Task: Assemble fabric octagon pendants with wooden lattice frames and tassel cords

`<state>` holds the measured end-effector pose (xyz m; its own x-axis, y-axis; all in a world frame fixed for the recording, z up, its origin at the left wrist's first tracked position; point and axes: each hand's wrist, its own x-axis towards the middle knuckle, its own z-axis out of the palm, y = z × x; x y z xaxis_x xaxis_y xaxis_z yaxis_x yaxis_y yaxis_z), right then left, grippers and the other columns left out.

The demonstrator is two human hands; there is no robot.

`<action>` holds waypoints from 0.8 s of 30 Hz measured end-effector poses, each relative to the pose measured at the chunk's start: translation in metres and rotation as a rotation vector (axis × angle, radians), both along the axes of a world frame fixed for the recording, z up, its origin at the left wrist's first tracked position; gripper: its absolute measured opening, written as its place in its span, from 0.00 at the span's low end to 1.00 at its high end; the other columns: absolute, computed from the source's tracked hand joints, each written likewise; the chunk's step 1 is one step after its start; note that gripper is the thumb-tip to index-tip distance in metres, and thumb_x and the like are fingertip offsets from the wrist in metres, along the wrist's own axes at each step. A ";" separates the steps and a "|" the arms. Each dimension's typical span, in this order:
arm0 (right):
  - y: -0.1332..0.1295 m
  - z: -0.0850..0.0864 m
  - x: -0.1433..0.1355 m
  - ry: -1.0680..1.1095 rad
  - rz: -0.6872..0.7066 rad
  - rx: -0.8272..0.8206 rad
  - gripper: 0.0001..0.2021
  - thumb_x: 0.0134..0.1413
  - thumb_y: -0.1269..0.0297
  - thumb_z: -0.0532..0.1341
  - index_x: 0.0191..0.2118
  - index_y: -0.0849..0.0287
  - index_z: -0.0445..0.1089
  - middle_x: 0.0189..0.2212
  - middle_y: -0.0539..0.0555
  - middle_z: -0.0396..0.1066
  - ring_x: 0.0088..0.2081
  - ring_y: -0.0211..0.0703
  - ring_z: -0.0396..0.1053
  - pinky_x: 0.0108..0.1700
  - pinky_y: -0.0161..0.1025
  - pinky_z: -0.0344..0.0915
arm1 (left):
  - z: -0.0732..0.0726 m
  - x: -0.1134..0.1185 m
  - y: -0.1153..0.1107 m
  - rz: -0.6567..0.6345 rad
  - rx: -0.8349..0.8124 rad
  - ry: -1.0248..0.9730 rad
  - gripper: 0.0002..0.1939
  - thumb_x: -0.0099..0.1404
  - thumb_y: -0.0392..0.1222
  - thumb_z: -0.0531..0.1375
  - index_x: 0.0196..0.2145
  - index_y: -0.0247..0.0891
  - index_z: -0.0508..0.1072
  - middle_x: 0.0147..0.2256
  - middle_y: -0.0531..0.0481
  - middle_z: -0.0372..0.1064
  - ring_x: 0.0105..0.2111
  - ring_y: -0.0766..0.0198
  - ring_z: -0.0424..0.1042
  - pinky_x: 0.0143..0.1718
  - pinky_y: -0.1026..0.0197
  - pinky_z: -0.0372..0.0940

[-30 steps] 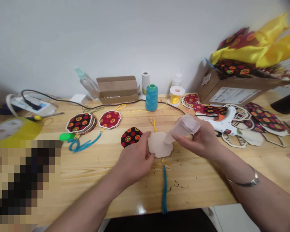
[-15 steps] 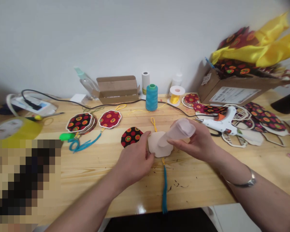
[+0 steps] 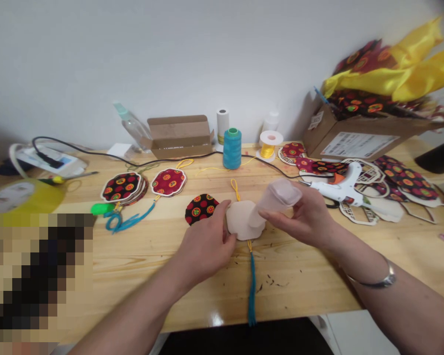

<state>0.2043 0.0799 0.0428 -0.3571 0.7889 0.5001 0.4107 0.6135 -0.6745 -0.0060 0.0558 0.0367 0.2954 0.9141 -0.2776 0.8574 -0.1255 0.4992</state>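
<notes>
A pale scalloped plaque (image 3: 240,220) lies on the table, with a yellow cord loop (image 3: 236,189) at its top and a teal tassel (image 3: 252,288) hanging from its bottom. My left hand (image 3: 210,241) pinches the plaque's left edge between thumb and fingers. In my right hand (image 3: 303,214) is a translucent plastic bottle (image 3: 277,197), tilted with its lower end over the plaque's right part. Whether the bottle touches the surface I cannot tell. Just beyond my left hand lies a black patterned fabric piece (image 3: 201,209), partly covered by my fingers.
At the right are a white glue gun (image 3: 340,190), wooden cut-outs and a cardboard box (image 3: 355,138) of fabric. A teal thread spool (image 3: 232,150) and a yellow cord spool (image 3: 268,148) stand behind. Finished-looking fabric plaques (image 3: 169,182) lie left. A black cable (image 3: 163,160) crosses the back.
My right hand has shifted slightly rightward with the bottle, away from the plaque's middle. My left hand and the plaque stay put.
</notes>
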 end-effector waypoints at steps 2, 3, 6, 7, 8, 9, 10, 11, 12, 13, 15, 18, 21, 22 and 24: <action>0.000 -0.002 -0.001 0.015 -0.002 -0.002 0.08 0.47 0.65 0.66 0.31 0.57 0.66 0.25 0.47 0.69 0.25 0.34 0.65 0.27 0.33 0.62 | 0.000 0.000 0.000 0.002 0.000 -0.002 0.33 0.60 0.41 0.53 0.62 0.35 0.51 0.30 0.50 0.73 0.32 0.55 0.72 0.32 0.58 0.59; 0.001 -0.003 -0.001 0.025 -0.013 0.004 0.08 0.47 0.65 0.67 0.31 0.57 0.66 0.25 0.46 0.69 0.25 0.34 0.65 0.27 0.33 0.62 | 0.000 0.000 0.000 0.004 0.000 -0.004 0.33 0.60 0.41 0.53 0.62 0.35 0.51 0.30 0.50 0.73 0.32 0.55 0.72 0.31 0.58 0.58; 0.004 -0.005 -0.001 0.029 -0.077 0.041 0.09 0.47 0.65 0.67 0.32 0.58 0.67 0.26 0.47 0.70 0.26 0.34 0.66 0.28 0.33 0.63 | 0.000 0.000 -0.001 0.004 0.000 -0.010 0.33 0.60 0.41 0.53 0.62 0.35 0.51 0.29 0.50 0.73 0.32 0.55 0.72 0.31 0.58 0.58; 0.005 -0.005 -0.001 0.026 -0.098 0.050 0.08 0.47 0.64 0.67 0.31 0.58 0.67 0.26 0.48 0.70 0.26 0.35 0.66 0.27 0.33 0.62 | 0.000 0.000 0.000 0.003 0.000 -0.009 0.33 0.60 0.41 0.53 0.62 0.35 0.51 0.29 0.51 0.73 0.32 0.55 0.72 0.30 0.59 0.58; 0.006 -0.005 -0.001 0.026 -0.113 0.054 0.08 0.47 0.64 0.67 0.31 0.58 0.67 0.26 0.48 0.70 0.26 0.35 0.66 0.27 0.33 0.62 | 0.000 0.000 0.000 0.004 0.000 -0.006 0.33 0.60 0.41 0.53 0.62 0.36 0.51 0.29 0.51 0.73 0.31 0.56 0.72 0.30 0.59 0.57; 0.007 -0.004 0.000 0.025 -0.123 0.050 0.08 0.48 0.64 0.67 0.31 0.58 0.67 0.26 0.48 0.69 0.25 0.35 0.65 0.26 0.33 0.62 | 0.000 0.000 0.000 0.006 0.000 -0.003 0.33 0.60 0.41 0.53 0.62 0.36 0.51 0.29 0.51 0.73 0.31 0.56 0.72 0.30 0.59 0.57; 0.008 -0.004 0.001 0.022 -0.128 0.041 0.08 0.48 0.64 0.66 0.30 0.58 0.67 0.26 0.49 0.69 0.25 0.35 0.65 0.26 0.34 0.62 | 0.000 0.000 0.000 0.010 -0.001 -0.001 0.33 0.60 0.41 0.53 0.62 0.37 0.51 0.29 0.52 0.73 0.31 0.56 0.71 0.29 0.59 0.57; 0.008 -0.003 0.001 0.019 -0.133 0.032 0.07 0.48 0.64 0.66 0.31 0.58 0.67 0.26 0.49 0.69 0.25 0.35 0.65 0.26 0.34 0.62 | 0.000 0.000 0.000 0.014 -0.003 0.001 0.33 0.60 0.41 0.53 0.62 0.37 0.51 0.28 0.52 0.72 0.31 0.56 0.71 0.29 0.59 0.56; 0.008 -0.002 0.002 0.012 -0.138 0.026 0.07 0.49 0.64 0.66 0.31 0.58 0.67 0.26 0.49 0.69 0.25 0.36 0.66 0.26 0.35 0.63 | 0.000 0.000 0.000 0.018 -0.004 0.002 0.33 0.59 0.41 0.53 0.62 0.38 0.51 0.28 0.52 0.72 0.31 0.56 0.71 0.29 0.60 0.56; 0.009 -0.001 0.003 0.001 -0.142 0.024 0.07 0.49 0.64 0.65 0.31 0.57 0.67 0.25 0.49 0.70 0.26 0.37 0.66 0.27 0.35 0.63 | 0.000 0.000 0.000 0.021 -0.007 0.004 0.33 0.59 0.41 0.53 0.62 0.38 0.51 0.28 0.52 0.72 0.31 0.56 0.71 0.29 0.60 0.56; 0.009 0.001 0.005 -0.022 -0.154 0.033 0.06 0.49 0.64 0.65 0.31 0.57 0.67 0.25 0.50 0.71 0.26 0.40 0.68 0.28 0.37 0.64 | 0.000 0.000 -0.001 0.025 -0.013 0.011 0.33 0.59 0.41 0.54 0.62 0.38 0.51 0.28 0.52 0.72 0.31 0.56 0.71 0.29 0.60 0.56; 0.009 0.002 0.006 -0.032 -0.173 0.057 0.06 0.48 0.64 0.65 0.31 0.56 0.67 0.25 0.50 0.71 0.26 0.41 0.69 0.28 0.39 0.65 | 0.000 -0.001 -0.001 0.023 -0.017 0.015 0.33 0.60 0.42 0.54 0.62 0.38 0.51 0.28 0.52 0.72 0.31 0.56 0.71 0.29 0.60 0.56; 0.010 0.000 0.006 -0.021 -0.182 0.079 0.06 0.48 0.64 0.65 0.31 0.56 0.67 0.25 0.50 0.71 0.26 0.40 0.68 0.28 0.38 0.65 | 0.000 -0.001 -0.001 0.018 -0.008 0.007 0.33 0.60 0.42 0.54 0.62 0.38 0.51 0.28 0.52 0.72 0.31 0.56 0.71 0.29 0.60 0.56; 0.010 0.000 0.005 -0.015 -0.184 0.085 0.06 0.48 0.64 0.65 0.31 0.56 0.67 0.25 0.49 0.71 0.26 0.39 0.68 0.28 0.38 0.65 | -0.001 0.000 0.000 0.018 -0.007 0.007 0.33 0.60 0.41 0.54 0.62 0.37 0.51 0.28 0.52 0.72 0.31 0.56 0.71 0.29 0.60 0.56; 0.011 -0.002 0.004 -0.004 -0.190 0.094 0.07 0.48 0.64 0.66 0.31 0.56 0.67 0.25 0.49 0.70 0.25 0.38 0.67 0.27 0.36 0.64 | -0.001 0.000 0.000 0.022 -0.009 0.009 0.33 0.60 0.41 0.54 0.62 0.38 0.51 0.28 0.52 0.72 0.31 0.56 0.71 0.29 0.60 0.56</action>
<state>0.2078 0.0907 0.0412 -0.2087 0.7920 0.5737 0.5272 0.5852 -0.6161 -0.0061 0.0556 0.0358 0.2731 0.9179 -0.2879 0.8642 -0.1026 0.4925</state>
